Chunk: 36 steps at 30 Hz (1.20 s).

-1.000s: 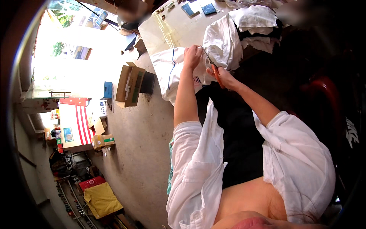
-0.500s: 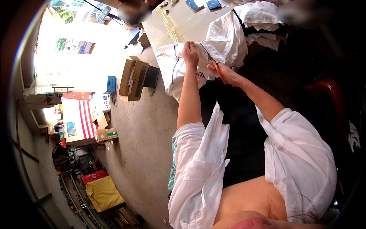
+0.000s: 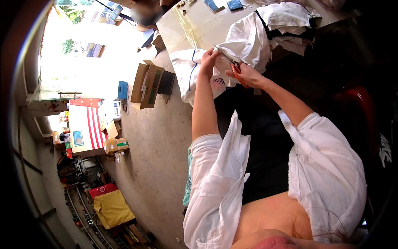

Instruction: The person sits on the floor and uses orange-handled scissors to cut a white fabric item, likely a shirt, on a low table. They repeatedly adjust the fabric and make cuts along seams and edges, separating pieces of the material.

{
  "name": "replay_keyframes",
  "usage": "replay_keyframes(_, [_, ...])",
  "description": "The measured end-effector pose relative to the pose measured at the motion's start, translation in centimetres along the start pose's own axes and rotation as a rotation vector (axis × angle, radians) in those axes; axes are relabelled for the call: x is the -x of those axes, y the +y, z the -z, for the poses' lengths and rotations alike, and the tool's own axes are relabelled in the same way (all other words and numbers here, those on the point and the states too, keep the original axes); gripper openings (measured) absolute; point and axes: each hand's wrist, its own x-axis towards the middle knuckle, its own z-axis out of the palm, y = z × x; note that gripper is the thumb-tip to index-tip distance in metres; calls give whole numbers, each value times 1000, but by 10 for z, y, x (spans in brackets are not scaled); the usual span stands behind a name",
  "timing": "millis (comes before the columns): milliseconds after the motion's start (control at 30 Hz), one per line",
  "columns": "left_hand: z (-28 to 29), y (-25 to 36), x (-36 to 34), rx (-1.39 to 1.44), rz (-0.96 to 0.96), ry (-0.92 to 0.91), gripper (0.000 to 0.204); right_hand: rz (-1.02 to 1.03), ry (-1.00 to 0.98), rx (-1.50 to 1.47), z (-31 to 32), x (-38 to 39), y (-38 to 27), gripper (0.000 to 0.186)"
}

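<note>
Near the table's front edge, my left hand (image 3: 207,62) pinches white cloth with a dark blue stripe (image 3: 184,79), its fingertips beside the tips of a pair of scissors. My right hand (image 3: 247,76) is wrapped round the orange-handled scissors (image 3: 241,81), whose metal blades angle up and left across the cloth at my left hand. A small dark-and-pink print shows on the cloth below. More bunched white fabric (image 3: 246,39) lies just beyond, with a folded white and black pile (image 3: 284,18) farther right on the pale tabletop (image 3: 174,29).
Two flat blue items (image 3: 234,4) lie at the table's back, near a blurred person (image 3: 147,12). An open cardboard box (image 3: 143,87), blue box (image 3: 122,90) and striped board (image 3: 85,124) are left, along with a yellow cloth (image 3: 112,209). A red curved object (image 3: 358,99) is right.
My right hand and the scissors have risen a little, and the blades now reach further left, closer to my left fingertips. My left hand has tilted slightly. The view has shifted a little.
</note>
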Motion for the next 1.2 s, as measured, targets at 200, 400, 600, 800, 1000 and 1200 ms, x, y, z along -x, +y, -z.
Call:
replay_keyframes(200, [15, -11, -2, 65, 32, -152, 24, 61, -28, 201, 11, 3, -14, 62])
replay_keyframes(400, [20, -16, -4, 18, -4, -154, 23, 33, -56, 355, 25, 13, -35, 58])
replay_keyframes(600, [17, -12, -4, 35, -5, -166, 22, 12, -24, 523, 29, 4, -4, 53])
replay_keyframes(800, [18, -18, -8, 362, 48, -22, 20, 116, 38, 513, 32, 2, 5, 55])
replay_keyframes(1000, [7, -18, -4, 66, -91, 96, 16, 30, 18, 688, 31, -2, -12, 70])
replay_keyframes(1200, [-4, -12, -5, -318, -144, 56, 13, 111, 60, 763, 31, -19, -3, 78])
